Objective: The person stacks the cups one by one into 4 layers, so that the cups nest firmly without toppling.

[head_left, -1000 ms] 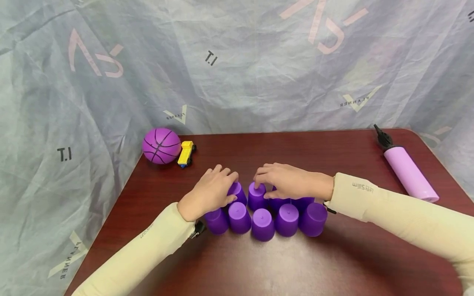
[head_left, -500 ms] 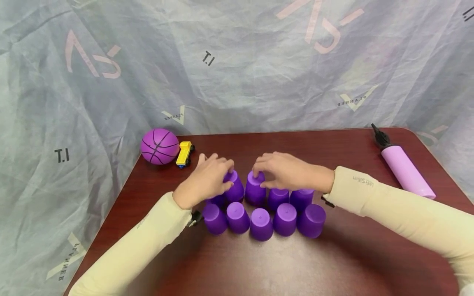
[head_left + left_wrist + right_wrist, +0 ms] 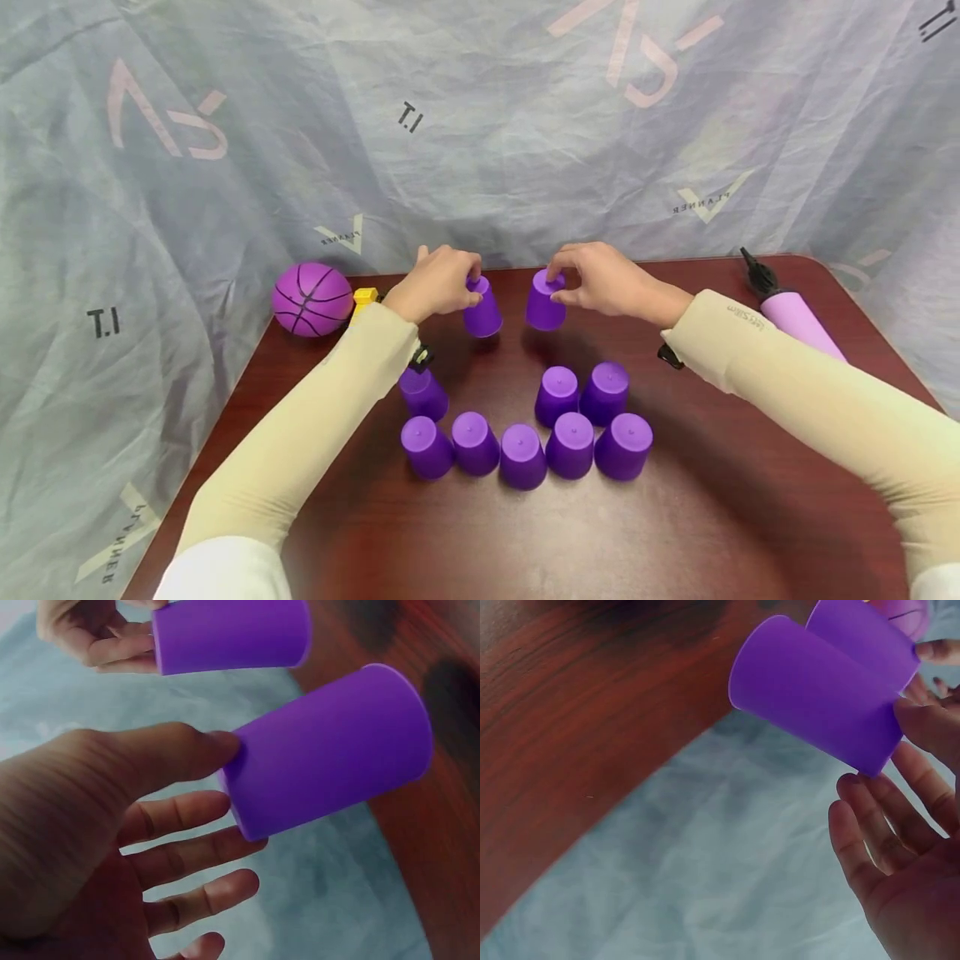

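In the head view, my left hand (image 3: 442, 282) pinches an upside-down purple cup (image 3: 482, 312) by its base, between thumb and fingertips. My right hand (image 3: 603, 279) grips a second purple cup (image 3: 546, 304) the same way, a short gap to the right. Both cups hang above the far part of the table, and dark shadows show under them in the wrist views. Closer to me, a front row of several upturned purple cups (image 3: 522, 457) stands on the table. Behind that row are two cups (image 3: 558, 396) at the right and one cup (image 3: 423, 393) at the left, beneath my left wrist.
A purple basketball (image 3: 312, 300) sits at the table's back left corner. Beside it a yellow toy truck (image 3: 365, 297) is partly hidden by my left arm. On the right lies a pink hand pump (image 3: 798, 321), partly covered by my right sleeve. A grey curtain (image 3: 480, 167) hangs behind the table (image 3: 600, 542).
Both hands have lifted a cup each out of the back row and carried them away from me, toward the table's far edge. A gap now shows in the back row.
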`<action>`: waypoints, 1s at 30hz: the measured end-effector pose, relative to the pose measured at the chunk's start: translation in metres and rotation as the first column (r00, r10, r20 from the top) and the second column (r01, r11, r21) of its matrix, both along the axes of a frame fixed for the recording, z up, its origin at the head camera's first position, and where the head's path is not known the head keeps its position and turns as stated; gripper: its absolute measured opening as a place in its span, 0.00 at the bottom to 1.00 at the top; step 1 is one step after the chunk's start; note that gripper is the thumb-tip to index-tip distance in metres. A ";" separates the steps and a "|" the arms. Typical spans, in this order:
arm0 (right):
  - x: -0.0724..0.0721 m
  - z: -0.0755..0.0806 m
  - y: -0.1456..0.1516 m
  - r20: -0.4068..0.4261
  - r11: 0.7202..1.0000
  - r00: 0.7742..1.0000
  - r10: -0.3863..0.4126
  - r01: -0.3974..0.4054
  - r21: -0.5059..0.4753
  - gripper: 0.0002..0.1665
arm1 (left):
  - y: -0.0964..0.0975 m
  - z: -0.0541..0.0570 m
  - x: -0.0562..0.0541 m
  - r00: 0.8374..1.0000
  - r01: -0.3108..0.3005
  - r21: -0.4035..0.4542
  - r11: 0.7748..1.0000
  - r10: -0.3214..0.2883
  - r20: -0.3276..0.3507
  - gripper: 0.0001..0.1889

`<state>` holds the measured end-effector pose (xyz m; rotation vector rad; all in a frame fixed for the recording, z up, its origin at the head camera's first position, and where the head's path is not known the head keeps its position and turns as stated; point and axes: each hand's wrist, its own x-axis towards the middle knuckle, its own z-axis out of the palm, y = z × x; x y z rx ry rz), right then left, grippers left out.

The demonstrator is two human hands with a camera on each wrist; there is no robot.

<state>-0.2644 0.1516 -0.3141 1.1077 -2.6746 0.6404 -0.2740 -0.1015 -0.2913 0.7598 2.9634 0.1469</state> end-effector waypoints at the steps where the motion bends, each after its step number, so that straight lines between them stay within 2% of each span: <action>1: -0.004 -0.002 0.000 0.016 1.000 1.000 -0.016 0.016 0.001 0.12 | 0.002 -0.002 -0.004 1.000 -0.005 -0.014 1.000 0.005 0.005 0.12; 7: -0.026 -0.016 0.000 0.124 0.997 0.989 -0.082 0.081 0.018 0.12 | 0.016 -0.015 -0.020 0.999 -0.026 -0.071 0.997 0.028 0.028 0.09; 11: -0.034 -0.024 -0.003 0.182 0.996 0.979 -0.089 0.085 0.030 0.13 | 0.021 -0.021 -0.024 0.999 -0.041 -0.104 0.994 0.044 0.024 0.09; 14: -0.036 -0.027 -0.005 0.191 0.996 0.978 -0.087 0.082 0.034 0.13 | 0.022 -0.024 -0.025 0.998 -0.057 -0.114 0.992 0.059 0.016 0.10; 18: -0.035 -0.029 -0.007 0.199 0.996 0.976 -0.088 0.082 0.035 0.13 | 0.021 -0.026 -0.024 0.998 -0.063 -0.102 0.993 0.065 0.009 0.10; 21: -0.033 -0.029 -0.007 0.215 0.996 0.973 -0.086 0.078 0.048 0.15 | 0.018 -0.027 -0.022 0.997 -0.060 -0.092 0.994 0.063 0.032 0.11; 25: -0.031 -0.032 -0.003 0.194 0.997 0.979 -0.059 0.047 0.068 0.18 | 0.013 -0.026 -0.018 0.996 -0.056 -0.076 0.996 0.062 0.071 0.14; 28: -0.025 -0.033 0.002 0.137 0.999 0.990 -0.022 0.016 0.045 0.20 | 0.007 -0.022 -0.010 0.997 -0.045 -0.047 0.998 0.048 0.065 0.17; 30: -0.015 -0.031 0.006 0.097 1.000 0.995 0.011 -0.012 0.009 0.20 | 0.000 -0.016 0.000 0.999 -0.030 -0.013 0.999 0.031 0.044 0.18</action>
